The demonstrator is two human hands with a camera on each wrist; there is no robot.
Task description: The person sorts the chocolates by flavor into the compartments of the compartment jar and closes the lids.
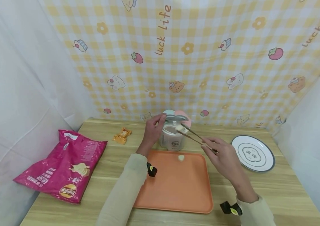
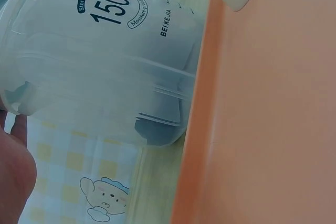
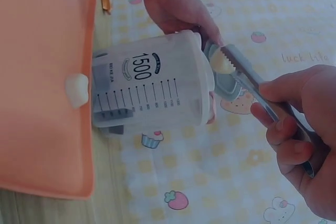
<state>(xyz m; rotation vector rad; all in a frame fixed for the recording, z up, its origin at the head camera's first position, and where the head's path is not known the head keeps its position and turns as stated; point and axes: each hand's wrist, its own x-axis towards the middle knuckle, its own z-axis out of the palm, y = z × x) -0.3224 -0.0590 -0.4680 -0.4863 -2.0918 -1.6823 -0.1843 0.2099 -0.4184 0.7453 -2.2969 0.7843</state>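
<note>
A clear plastic storage canister (image 1: pixel 169 143) marked 1500 stands behind the tray, its green-and-pink lid with one grey-green flap (image 1: pixel 177 118) raised. My left hand (image 1: pixel 152 130) pinches the lid's left edge, fingertips at the flap. In my right hand (image 1: pixel 225 160) are metal tongs (image 3: pixel 245 71) with toothed tips, gripped between thumb and fingers. A small whitish rounded piece (image 3: pixel 223 62) sits between the tong tips, right at the canister's opening. Another whitish piece (image 1: pixel 181 158) lies on the orange tray (image 1: pixel 177 188) near its back edge.
At the left lies a magenta chip bag (image 1: pixel 66 166). An orange-wrapped candy (image 1: pixel 122 136) is on the wooden table (image 1: pixel 106 188) behind it. To the right stands a white plate (image 1: pixel 257 163) with a blue rim. A checked cloth (image 1: pixel 160 72) hangs at the back.
</note>
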